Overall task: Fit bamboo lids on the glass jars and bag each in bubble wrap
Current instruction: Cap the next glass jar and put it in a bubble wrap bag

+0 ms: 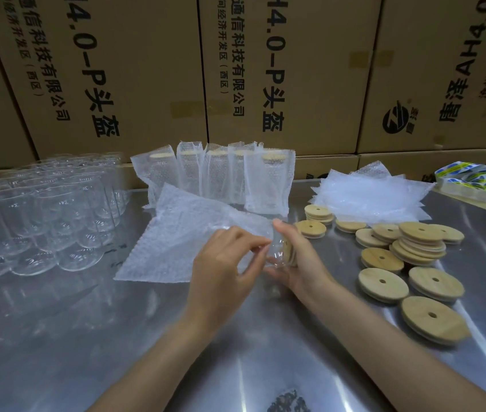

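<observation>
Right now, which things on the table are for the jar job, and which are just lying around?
For the job:
bare glass jars
bamboo lids
bubble wrap bags
lidded jar in both hands
wrapped jars

Just lying about:
tape rolls
cardboard boxes

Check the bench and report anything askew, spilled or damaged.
Nothing looks damaged or spilled. The bamboo lids lie loosely scattered and unevenly stacked at right, and the leftmost bagged jar in the back row leans. The empty glass jars sit upside down in neat rows.
</observation>
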The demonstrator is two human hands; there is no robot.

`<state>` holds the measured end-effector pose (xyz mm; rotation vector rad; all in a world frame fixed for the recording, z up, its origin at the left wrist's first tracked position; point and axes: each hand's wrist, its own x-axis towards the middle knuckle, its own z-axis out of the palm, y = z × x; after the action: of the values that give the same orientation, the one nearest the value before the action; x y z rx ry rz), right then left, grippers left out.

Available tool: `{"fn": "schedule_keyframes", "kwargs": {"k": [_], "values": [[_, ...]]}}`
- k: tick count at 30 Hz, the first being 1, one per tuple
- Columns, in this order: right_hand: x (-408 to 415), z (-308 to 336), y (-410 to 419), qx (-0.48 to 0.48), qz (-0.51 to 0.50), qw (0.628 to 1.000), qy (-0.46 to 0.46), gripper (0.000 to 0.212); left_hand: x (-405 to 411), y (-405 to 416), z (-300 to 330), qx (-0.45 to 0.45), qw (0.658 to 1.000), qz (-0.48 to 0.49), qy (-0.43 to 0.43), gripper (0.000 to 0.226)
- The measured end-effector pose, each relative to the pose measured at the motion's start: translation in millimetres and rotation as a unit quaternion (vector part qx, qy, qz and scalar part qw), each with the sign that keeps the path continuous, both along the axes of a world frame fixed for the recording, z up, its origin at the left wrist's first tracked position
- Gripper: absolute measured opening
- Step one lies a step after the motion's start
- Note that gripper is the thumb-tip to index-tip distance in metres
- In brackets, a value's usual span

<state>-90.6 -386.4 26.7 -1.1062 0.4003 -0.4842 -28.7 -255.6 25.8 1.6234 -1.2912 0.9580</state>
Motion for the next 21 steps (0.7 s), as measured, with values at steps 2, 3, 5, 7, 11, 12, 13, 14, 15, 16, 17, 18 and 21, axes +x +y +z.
{"fn": "schedule_keyframes", "kwargs": {"k": [2,3,5,7,11,12,13,14,15,16,17,18,21], "values": [[0.8,-0.9,3.3,0.0,0.01,1.0,0.006,0.051,1.8,0.1,0.0,0.038,0.995,0.015,-0.096,0.009],[1.5,-1.4,4.2,0.008,0.008,1.0,0.009,0.051,3.7,0.9,0.7,0.05,0.99,0.022,-0.128,0.011],[2.6,-1.3,3.7,0.029,-0.016,0.999,0.018,0.051,8.3,4.7,4.5,0.045,0.989,0.033,-0.136,0.018],[1.7,-0.9,0.1,0.047,-0.031,0.998,0.02,0.05,15.1,10.3,10.9,0.002,0.993,0.056,-0.1,0.022],[-3.0,0.0,-10.3,0.09,-0.047,0.995,0.019,0.034,41.8,26.9,23.1,-0.079,0.981,0.155,0.091,0.028],[-4.1,0.4,-12.1,0.09,-0.056,0.994,0.024,0.031,49.0,31.6,24.6,-0.09,0.965,0.171,0.176,0.035],[-4.5,0.4,-13.7,0.087,-0.063,0.994,0.03,0.031,57.5,35.9,23.3,-0.095,0.941,0.18,0.27,0.042],[-4.4,-0.1,-15.2,0.08,-0.067,0.994,0.036,0.035,65.6,39.7,20.7,-0.094,0.91,0.182,0.362,0.049],[-3.9,-0.8,-16.4,0.071,-0.067,0.994,0.043,0.04,72.6,42.2,17.5,-0.086,0.877,0.174,0.441,0.055],[-3.6,-1.0,-16.9,0.062,-0.065,0.995,0.048,0.047,78.3,43.8,13.8,-0.073,0.848,0.155,0.502,0.057],[-2.8,-1.3,-17.1,0.053,-0.061,0.995,0.05,0.052,81.7,43.7,10.1,-0.059,0.823,0.133,0.55,0.056],[-2.2,-1.8,-17.4,0.046,-0.055,0.996,0.049,0.054,83.3,43.0,6.6,-0.044,0.798,0.105,0.592,0.053],[-1.0,-3.5,-17.4,0.025,-0.037,0.998,0.05,0.05,80.8,40.8,1.1,-0.016,0.721,-0.036,0.692,0.045]]}}
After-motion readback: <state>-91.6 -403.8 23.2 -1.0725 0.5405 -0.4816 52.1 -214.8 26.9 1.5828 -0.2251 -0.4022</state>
